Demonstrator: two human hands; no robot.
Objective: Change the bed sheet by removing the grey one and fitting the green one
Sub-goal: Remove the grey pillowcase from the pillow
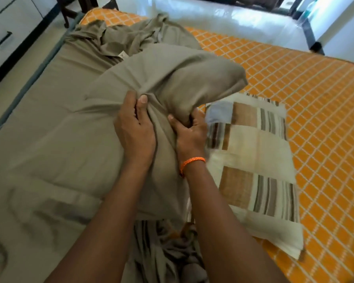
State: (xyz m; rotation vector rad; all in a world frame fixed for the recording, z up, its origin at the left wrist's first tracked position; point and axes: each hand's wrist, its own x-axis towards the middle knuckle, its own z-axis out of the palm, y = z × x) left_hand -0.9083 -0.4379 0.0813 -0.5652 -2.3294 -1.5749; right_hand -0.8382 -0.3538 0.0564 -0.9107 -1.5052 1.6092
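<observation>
Both hands are on the soft grey-brown cotton bed sheet (55, 127), bunching it up over the orange mattress with its white diamond lattice (307, 103). The left hand (136, 127) pinches a fold of the cloth, thumb pressed on top, creases fanning out from the grip. The right hand (189, 132), with a braided orange wristband (191, 162), curls under a puffed, rounded bulge of the same sheet and clamps it. The sheet lies smooth across the left part of the mattress and is heaped in loose wrinkles at the far end. Just right of the hands, a flat rectangular pillow in cream, tan and brown striped patchwork (260, 172) rests on the bare mattress.
</observation>
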